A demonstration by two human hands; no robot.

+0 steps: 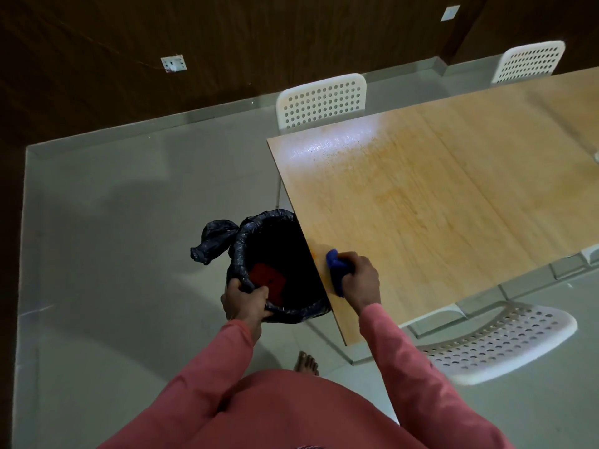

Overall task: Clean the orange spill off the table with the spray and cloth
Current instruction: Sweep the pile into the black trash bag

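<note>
My right hand (pixel 359 278) grips a bunched blue cloth (pixel 335 262) and holds it down on the wooden table (pixel 453 189), right at the table's left edge. A small orange smear (pixel 316 253) lies on the table beside the cloth. Faint orange streaks and wet droplets spread over the table (pixel 366 150) farther back. My left hand (pixel 246 301) grips the rim of a bin lined with a black bag (pixel 259 228), held just below the table edge under the cloth. Something red (pixel 267 280) lies inside the bin. No spray bottle is in view.
A white perforated chair (pixel 324 100) stands at the table's far side, another (pixel 531 61) farther right, and a third (pixel 496 341) at the near side by my right arm. Grey tiled floor (pixel 113 238) lies to the left. My bare foot (pixel 306 362) is below the bin.
</note>
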